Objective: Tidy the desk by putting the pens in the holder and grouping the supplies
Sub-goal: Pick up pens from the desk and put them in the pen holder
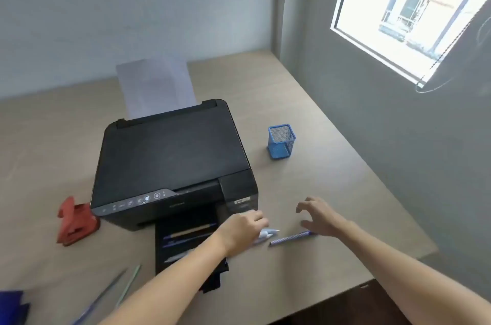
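Note:
A blue mesh pen holder (281, 141) stands upright on the desk, right of the printer, with nothing visible inside. My left hand (243, 231) is closed around a white pen (267, 234) in front of the printer's right corner. My right hand (318, 214) hovers with fingers spread just above a blue patterned pen (291, 238) that lies flat on the desk. Several pens (190, 235) rest on the printer's black output tray. A grey pen (106, 291) and a green pen (128, 285) lie near the front left.
A black printer (172, 162) with paper (156, 85) in its rear feed fills the desk's middle. A red hole punch (77, 222) sits left of it. Something blue (12, 306) shows at the bottom left corner. The desk edge (398, 270) runs diagonally at right, near the wall.

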